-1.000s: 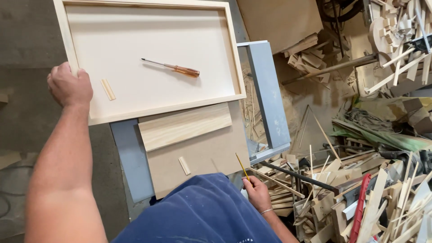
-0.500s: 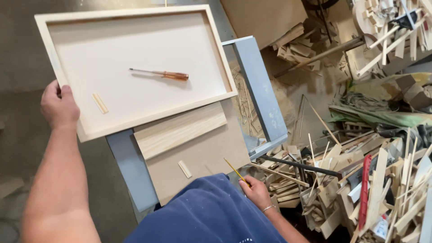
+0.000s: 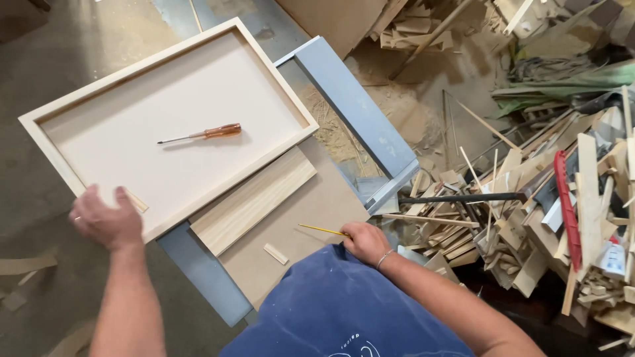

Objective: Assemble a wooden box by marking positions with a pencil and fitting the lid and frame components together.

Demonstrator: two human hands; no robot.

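Head view: my left hand (image 3: 106, 221) grips the pale wooden frame (image 3: 169, 129) overhanging the counter's (image 3: 198, 274) left edge; the orange-handled screwdriver (image 3: 198, 134) could roll off. My right hand (image 3: 364, 241) pinches a yellow pencil (image 3: 322, 230).

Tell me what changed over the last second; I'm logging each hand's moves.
The left hand swung the shallow pale wooden tray anticlockwise, its grip at the near rim; the orange-handled screwdriver rode along inside. The right hand kept the thin yellow pencil on the brown board.
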